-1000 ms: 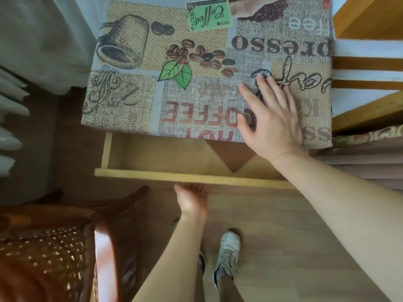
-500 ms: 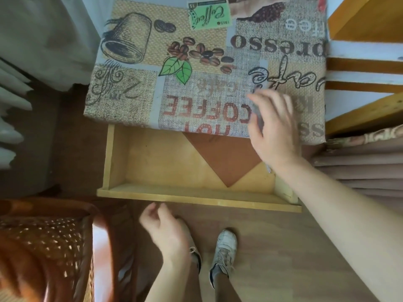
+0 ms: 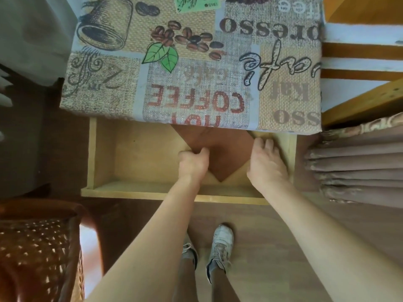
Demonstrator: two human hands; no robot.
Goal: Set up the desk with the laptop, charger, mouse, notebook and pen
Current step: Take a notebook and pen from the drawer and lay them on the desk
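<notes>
A desk covered by a coffee-print cloth (image 3: pixel 196 73) fills the top of the view. Its pale wooden drawer (image 3: pixel 139 190) is pulled out below the cloth's edge. A flat brown notebook (image 3: pixel 226 153) lies inside at an angle, its far part hidden under the desk top. My left hand (image 3: pixel 193 164) pinches the notebook's left edge, fingers curled under it. My right hand (image 3: pixel 267 164) rests on the notebook's right edge, fingers spread. No laptop, charger, mouse or pen is visible.
A woven brown chair (image 3: pixel 39 253) stands at the lower left. Folded brown fabric (image 3: pixel 357 168) sits to the right of the drawer, under a wooden frame (image 3: pixel 362 105). White curtain (image 3: pixel 32 35) hangs at the upper left. My feet in white sneakers (image 3: pixel 220 245) stand on the wood floor.
The drawer has come further out. My left hand left the drawer front and took the notebook's left edge. My right hand dropped from the desk top into the drawer.
</notes>
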